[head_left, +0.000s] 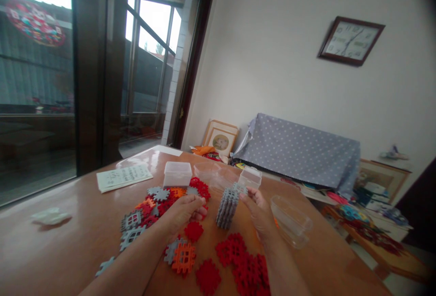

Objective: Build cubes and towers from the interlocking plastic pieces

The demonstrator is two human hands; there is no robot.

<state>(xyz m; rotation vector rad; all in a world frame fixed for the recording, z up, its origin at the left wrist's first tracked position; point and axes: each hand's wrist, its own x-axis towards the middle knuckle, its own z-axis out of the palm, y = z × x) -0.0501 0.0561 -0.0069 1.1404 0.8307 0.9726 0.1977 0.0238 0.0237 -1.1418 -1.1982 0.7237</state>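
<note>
A tall stack of grey waffle-block tiles (227,207) stands on the brown table (85,237). My right hand (258,209) pinches a grey tile at the top of the stack. My left hand (185,210) is curled, fingers closed, over the loose pile of red, orange and grey tiles (160,203); what it holds is hidden. More red tiles (243,264) and an orange tile (184,258) lie near my forearms.
Two small clear boxes (177,174) (250,178) and a clear lid (291,221) sit on the table. A printed sheet (123,177) and a crumpled tissue (51,216) lie left. A dotted cloth-covered piece (299,150) and clutter stand beyond.
</note>
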